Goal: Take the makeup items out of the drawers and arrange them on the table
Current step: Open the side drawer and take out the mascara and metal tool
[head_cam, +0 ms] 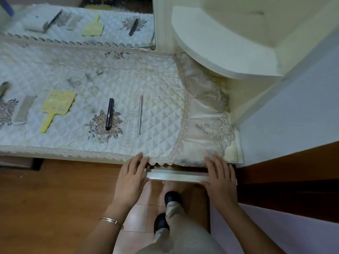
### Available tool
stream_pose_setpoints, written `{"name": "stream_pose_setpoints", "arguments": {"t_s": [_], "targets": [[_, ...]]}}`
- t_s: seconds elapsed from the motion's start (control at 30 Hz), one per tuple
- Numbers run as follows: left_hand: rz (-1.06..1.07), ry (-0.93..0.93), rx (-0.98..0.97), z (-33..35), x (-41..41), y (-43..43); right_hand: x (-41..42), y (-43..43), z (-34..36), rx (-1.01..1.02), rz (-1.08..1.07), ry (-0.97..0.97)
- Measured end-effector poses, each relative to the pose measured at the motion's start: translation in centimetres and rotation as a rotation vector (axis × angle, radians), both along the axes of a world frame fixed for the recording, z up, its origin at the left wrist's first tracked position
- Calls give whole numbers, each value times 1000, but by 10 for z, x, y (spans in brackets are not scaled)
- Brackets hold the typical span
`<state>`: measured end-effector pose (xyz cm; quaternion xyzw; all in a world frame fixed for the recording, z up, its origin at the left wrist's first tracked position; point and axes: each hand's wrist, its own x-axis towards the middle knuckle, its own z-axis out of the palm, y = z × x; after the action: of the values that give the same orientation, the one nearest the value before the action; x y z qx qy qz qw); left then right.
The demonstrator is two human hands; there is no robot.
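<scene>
A cream drawer front (177, 176) sticks out slightly below the table's front edge. My left hand (131, 177) lies flat against its left end and my right hand (221, 177) against its right end, fingers spread, nothing held. The inside of the drawer is hidden. On the quilted white cloth (161, 110) lie a black tube (109, 113), a thin silver stick (140, 114), a yellow hand mirror (56, 108) and a grey comb (24, 110) in a row.
A mirror (77, 21) at the back reflects the items. A rounded cream shelf (225, 44) juts out at the upper right above the lace cloth end. A brown cabinet edge (286, 173) stands right of the drawer. My feet (171, 198) are below.
</scene>
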<state>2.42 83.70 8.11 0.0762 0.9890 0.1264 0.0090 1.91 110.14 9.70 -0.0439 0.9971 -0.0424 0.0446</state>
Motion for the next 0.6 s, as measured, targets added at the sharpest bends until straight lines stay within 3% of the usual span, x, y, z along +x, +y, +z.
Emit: {"name": "stream_pose_setpoints", "arguments": {"t_s": [0.4,0.6], "targets": [[239,102,-2,-1,-50,23,-51,-1,-18,92,30,173],[221,104,42,-3,-39,22,-48,1,-19,17,30,76]]}}
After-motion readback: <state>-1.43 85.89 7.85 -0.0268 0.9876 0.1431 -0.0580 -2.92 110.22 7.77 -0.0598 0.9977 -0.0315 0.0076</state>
